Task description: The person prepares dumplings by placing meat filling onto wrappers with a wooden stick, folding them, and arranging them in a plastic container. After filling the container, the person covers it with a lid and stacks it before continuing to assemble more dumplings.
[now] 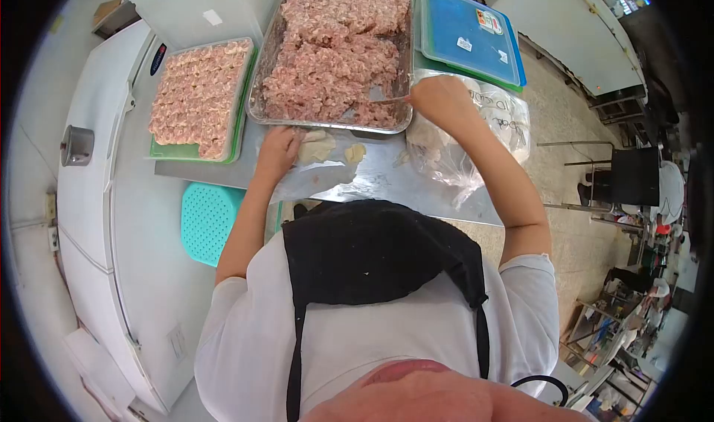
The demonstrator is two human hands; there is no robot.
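Observation:
A large metal tray [256, 98] full of ground meat [335, 50] sits on the steel table. At its lower right corner my right hand [439, 103] is closed on the handle of a metal utensil [388, 99], whose end reaches into the meat. My left hand [280, 150] is just below the tray's lower left corner, beside flat pale dough pieces [317, 148]; its fingers look bent, and whether they hold anything is hidden. A smaller piece of dough [355, 152] lies to the right. Rows of meat portions [199, 94] fill a shallow tray at the left.
Blue lids [472, 39] are stacked at the back right. A clear plastic bag [454, 158] with round white contents lies below them. A turquoise perforated stool [210, 222] stands left of the table [446, 202]. White appliances line the left side; a person [669, 191] is partly visible far right.

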